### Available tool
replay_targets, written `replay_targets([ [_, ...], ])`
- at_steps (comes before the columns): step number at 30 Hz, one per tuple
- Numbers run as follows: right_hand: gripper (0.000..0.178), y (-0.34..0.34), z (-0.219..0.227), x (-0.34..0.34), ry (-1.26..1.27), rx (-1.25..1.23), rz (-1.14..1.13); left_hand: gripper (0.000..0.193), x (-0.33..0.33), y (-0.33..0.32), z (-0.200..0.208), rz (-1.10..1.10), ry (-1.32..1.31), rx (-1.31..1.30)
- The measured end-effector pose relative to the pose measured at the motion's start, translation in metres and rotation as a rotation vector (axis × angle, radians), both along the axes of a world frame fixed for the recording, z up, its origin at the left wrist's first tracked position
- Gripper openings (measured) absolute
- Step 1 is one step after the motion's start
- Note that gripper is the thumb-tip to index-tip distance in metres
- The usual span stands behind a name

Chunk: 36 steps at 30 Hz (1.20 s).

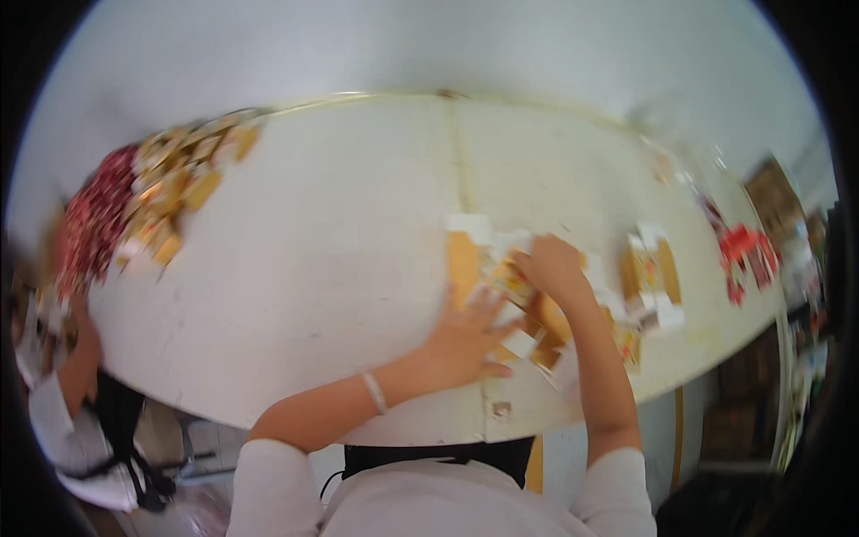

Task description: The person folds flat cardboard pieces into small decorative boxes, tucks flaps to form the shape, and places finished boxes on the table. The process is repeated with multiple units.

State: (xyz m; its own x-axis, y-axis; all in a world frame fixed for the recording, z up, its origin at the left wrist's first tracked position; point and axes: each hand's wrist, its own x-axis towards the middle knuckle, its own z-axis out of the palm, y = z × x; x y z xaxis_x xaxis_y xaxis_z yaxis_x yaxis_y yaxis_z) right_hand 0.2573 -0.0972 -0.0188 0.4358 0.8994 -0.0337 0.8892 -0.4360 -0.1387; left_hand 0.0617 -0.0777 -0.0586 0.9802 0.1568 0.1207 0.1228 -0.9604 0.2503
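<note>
My left hand [465, 340] is slightly blurred, its fingers spread over several yellow-and-white cardboard cartons on the table. An upright-lying yellow carton [463, 259] with a white flap is just beyond its fingertips. My right hand [553, 268] is closed, its fingers bent down onto a small yellow box [513, 283] with a printed face; the fingers partly hide it. Between my hands and under my right forearm lie more cartons [548, 327], some showing brown sides and white flaps. To the right of that forearm, an open carton [651, 273] rests with white flaps spread.
A heap of yellow boxes [183, 179] lies at the far left of the white table [313, 224], against a pile of red packets [103, 210]. Red wrappers [747, 255] sit near the right edge. Another person's arm [80, 349] reaches in at the left. A brown cardboard box [775, 192] stands far right.
</note>
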Motion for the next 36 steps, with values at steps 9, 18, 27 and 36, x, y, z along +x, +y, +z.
replay_targets([
  [9, 0.033, 0.013, 0.009, -0.015, -0.224, 0.516, 0.012, 0.066, 0.002, 0.015, 0.049, 0.176, -0.246, -0.207],
  [18, 0.027, 0.009, 0.097, -0.097, 0.070, 1.288, 0.771, 0.088, -0.024, 0.074, 0.101, -0.284, -0.166, -1.573],
  [27, 0.037, 0.001, 0.101, -0.094, 0.779, 1.496, 0.420, 0.075, -0.034, 0.066, 0.110, 0.111, -0.519, -1.611],
  [36, 0.043, 0.012, 0.093, -0.089, 2.112, 0.652, 0.123, 0.073, -0.022, 0.059, 0.108, -0.026, -1.047, -0.900],
])
